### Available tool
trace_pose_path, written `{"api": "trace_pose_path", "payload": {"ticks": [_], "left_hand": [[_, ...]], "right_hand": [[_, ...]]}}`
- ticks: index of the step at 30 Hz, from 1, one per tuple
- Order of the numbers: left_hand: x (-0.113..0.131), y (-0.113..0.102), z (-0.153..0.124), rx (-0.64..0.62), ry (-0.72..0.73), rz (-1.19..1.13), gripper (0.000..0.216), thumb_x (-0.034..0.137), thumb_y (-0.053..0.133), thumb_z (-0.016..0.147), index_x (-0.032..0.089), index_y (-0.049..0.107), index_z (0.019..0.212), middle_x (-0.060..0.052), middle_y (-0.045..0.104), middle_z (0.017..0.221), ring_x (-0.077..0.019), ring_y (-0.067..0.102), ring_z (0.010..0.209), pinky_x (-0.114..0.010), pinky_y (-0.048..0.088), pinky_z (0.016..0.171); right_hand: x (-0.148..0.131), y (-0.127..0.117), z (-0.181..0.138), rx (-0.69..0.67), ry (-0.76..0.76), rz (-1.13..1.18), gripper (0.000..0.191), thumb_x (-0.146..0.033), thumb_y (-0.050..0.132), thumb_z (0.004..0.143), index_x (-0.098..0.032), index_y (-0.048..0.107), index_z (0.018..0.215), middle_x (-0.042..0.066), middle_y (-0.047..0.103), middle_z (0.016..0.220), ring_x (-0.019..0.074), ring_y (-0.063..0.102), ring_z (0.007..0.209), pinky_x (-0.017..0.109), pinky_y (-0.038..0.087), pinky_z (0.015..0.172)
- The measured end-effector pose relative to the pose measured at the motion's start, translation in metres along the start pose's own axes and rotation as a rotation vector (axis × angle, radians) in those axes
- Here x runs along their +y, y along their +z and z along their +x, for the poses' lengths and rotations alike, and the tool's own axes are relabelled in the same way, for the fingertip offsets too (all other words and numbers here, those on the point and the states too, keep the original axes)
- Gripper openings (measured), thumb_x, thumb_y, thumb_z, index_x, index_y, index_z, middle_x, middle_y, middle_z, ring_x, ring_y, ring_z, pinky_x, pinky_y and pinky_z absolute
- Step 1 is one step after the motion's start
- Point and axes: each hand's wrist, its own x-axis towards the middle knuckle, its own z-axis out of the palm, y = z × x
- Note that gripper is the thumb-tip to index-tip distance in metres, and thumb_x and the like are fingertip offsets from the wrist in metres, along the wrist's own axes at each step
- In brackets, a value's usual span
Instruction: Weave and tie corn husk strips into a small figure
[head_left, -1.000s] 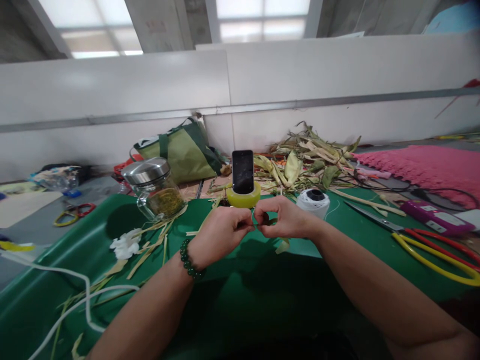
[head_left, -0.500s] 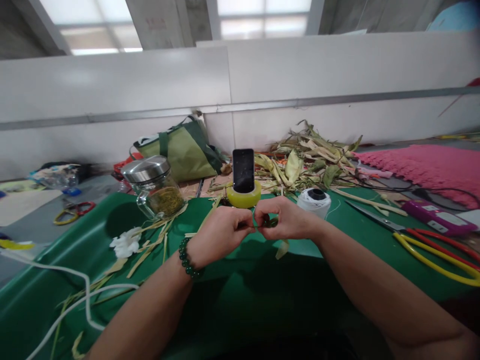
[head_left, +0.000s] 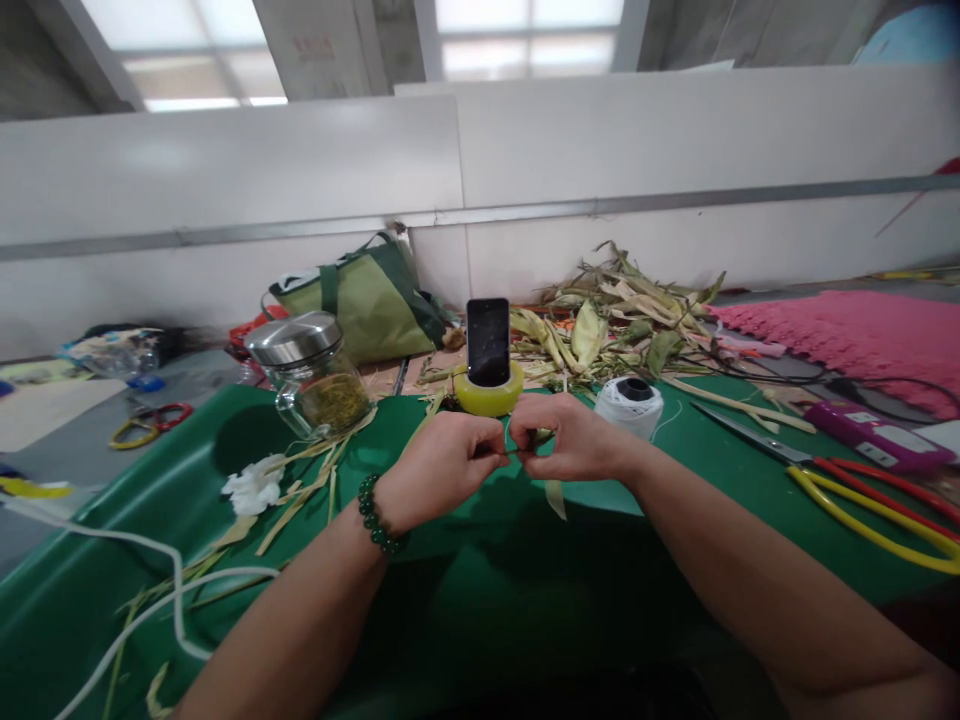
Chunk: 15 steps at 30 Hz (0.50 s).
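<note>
In the middle, my left hand (head_left: pixel 454 462) and my right hand (head_left: pixel 574 440) face each other with their fingertips almost meeting. Both are closed in a pinch. A thin dark green strand, seemingly of corn husk, runs between the fingertips. More green husk shows within the curl of my right fingers, and a pale husk strip (head_left: pixel 555 498) hangs below that hand. The strand's ends are hidden by the fingers. Just beyond the hands, a phone (head_left: pixel 487 341) stands upright in a yellow tape roll (head_left: pixel 489 399). A white thread spool (head_left: pixel 629 404) sits beyond my right wrist.
Large scissors (head_left: pixel 806 462) with red and yellow handles lie right on the green mat (head_left: pixel 480 610). A lidded glass jar (head_left: pixel 319 385), white cotton-like fluff (head_left: pixel 253 485) and a white cable (head_left: pixel 178 590) are on the left. A husk pile (head_left: pixel 622 310) and green bag (head_left: pixel 367 300) stand behind.
My hands keep nearly the same place, still pinched together. The right fingers have curled slightly inward, covering more of the green husk. The pale strip beneath has shifted and hangs more plainly.
</note>
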Motion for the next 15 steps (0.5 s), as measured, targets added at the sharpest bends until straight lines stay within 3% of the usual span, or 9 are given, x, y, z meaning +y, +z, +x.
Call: {"api": "trace_pose_path", "payload": {"ticks": [2,5,9,15], "left_hand": [[0.0,-0.002,0.001,0.03,-0.037,0.004,0.015,0.013,0.057,0.072,0.016,0.057,0.058,0.004,0.052,0.052,-0.0092,0.044,0.052,-0.02,0.03,0.05],[-0.001,-0.005,0.001,0.114,-0.077,-0.002,0.015,0.017,0.06,0.074,0.016,0.058,0.059,0.002,0.057,0.056,-0.0107,0.048,0.055,-0.021,0.033,0.052],[0.0,-0.003,0.001,0.198,-0.041,0.001,0.013,0.017,0.06,0.075,0.017,0.06,0.062,0.001,0.062,0.059,-0.0112,0.052,0.056,-0.022,0.035,0.054],[0.001,0.006,0.001,0.219,0.0,-0.002,0.012,0.013,0.059,0.075,0.017,0.061,0.064,0.002,0.063,0.061,-0.0105,0.053,0.057,-0.021,0.036,0.055]], "right_hand": [[0.0,-0.003,0.0,0.078,-0.013,-0.068,0.014,-0.007,0.056,0.063,-0.019,0.051,0.069,0.0,0.054,0.07,0.0137,0.05,0.07,0.025,0.04,0.065],[0.001,-0.01,-0.001,0.215,0.087,-0.051,0.015,-0.013,0.059,0.067,-0.019,0.052,0.08,0.002,0.054,0.078,0.0139,0.051,0.072,0.025,0.042,0.065],[0.002,-0.013,-0.002,0.161,0.178,0.035,0.013,-0.018,0.062,0.069,-0.018,0.055,0.081,0.001,0.058,0.077,0.0131,0.054,0.071,0.024,0.044,0.065],[-0.001,-0.002,0.001,0.181,0.19,0.146,0.007,-0.018,0.057,0.073,-0.017,0.063,0.078,0.001,0.063,0.069,0.0106,0.054,0.06,0.022,0.045,0.059]]}}
